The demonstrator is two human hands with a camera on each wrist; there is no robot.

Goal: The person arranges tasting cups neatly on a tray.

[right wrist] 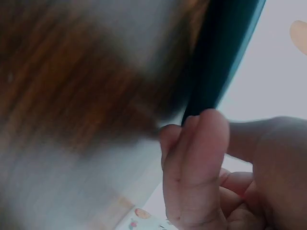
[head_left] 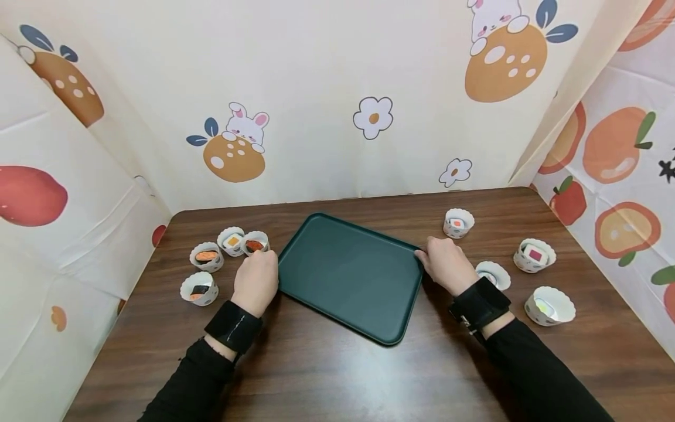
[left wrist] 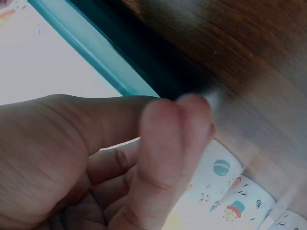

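Observation:
A dark green rectangular tray (head_left: 350, 278) lies at a slant between both hands, with nothing on it. My left hand (head_left: 257, 281) pinches its left edge between thumb and curled fingers; the left wrist view shows the tray's rim (left wrist: 96, 48) running into that grip. At the opposite end, my right hand (head_left: 448, 264) pinches the tray near its far right corner, and the rim (right wrist: 225, 52) meets the fingertips in the right wrist view. Just beyond the left hand is a white patterned cup holding a reddish-topped sushi piece (head_left: 254, 246), partly covered by the hand.
Several scalloped white cups with sushi pieces cluster at the left, among them one with a dark-banded piece (head_left: 200, 291). More cups stand at the right, including one with a red-centred piece (head_left: 535, 255) and one beside the right wrist (head_left: 494, 274). Printed cloth walls enclose the wooden table (head_left: 337, 381).

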